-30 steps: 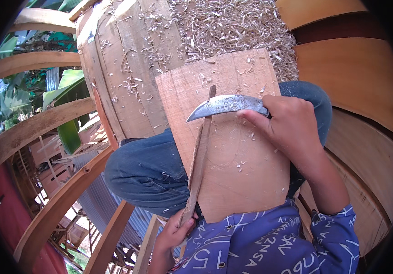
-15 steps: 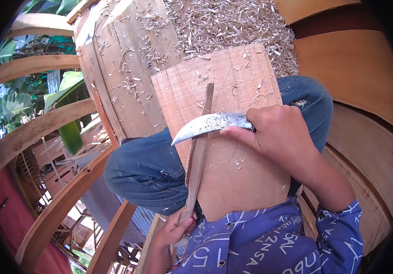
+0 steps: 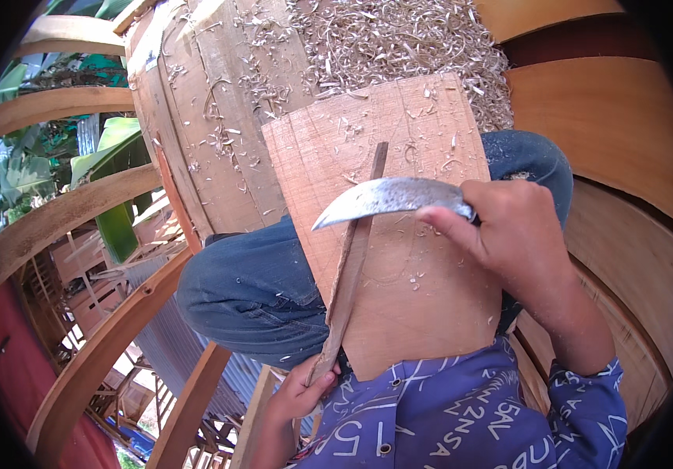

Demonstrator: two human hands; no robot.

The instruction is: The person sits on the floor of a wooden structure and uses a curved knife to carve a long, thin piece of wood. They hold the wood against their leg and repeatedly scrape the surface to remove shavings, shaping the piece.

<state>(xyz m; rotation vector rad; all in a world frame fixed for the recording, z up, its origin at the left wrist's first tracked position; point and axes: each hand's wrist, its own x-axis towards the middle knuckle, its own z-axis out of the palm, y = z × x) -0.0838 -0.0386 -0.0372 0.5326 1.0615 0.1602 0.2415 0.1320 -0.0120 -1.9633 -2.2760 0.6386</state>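
My right hand [image 3: 512, 230] is closed round the handle of a curved knife [image 3: 395, 197], its thumb lying along the base of the blade. The blade points left and crosses over a thin wooden strip [image 3: 349, 285]. Gripping the strip's near end is my left hand [image 3: 303, 393], low by my shirt. The strip runs up and away over a flat wooden board [image 3: 422, 305] that rests across my lap. Whether the blade touches the strip or hovers just above it I cannot tell. The knife's handle is mostly hidden in my fist.
A heap of curled wood shavings [image 3: 407, 39] lies beyond the board, on a plank floor [image 3: 250, 148]. Curved wooden ribs [image 3: 70, 211] stand on the left, with leaves and a corrugated sheet [image 3: 188, 336] behind them. Curved planks [image 3: 602, 125] form a wall on the right.
My right hand and the knife have shifted right and slightly up. The strip's far end has swung to the right, while my left hand keeps its hold near the same place.
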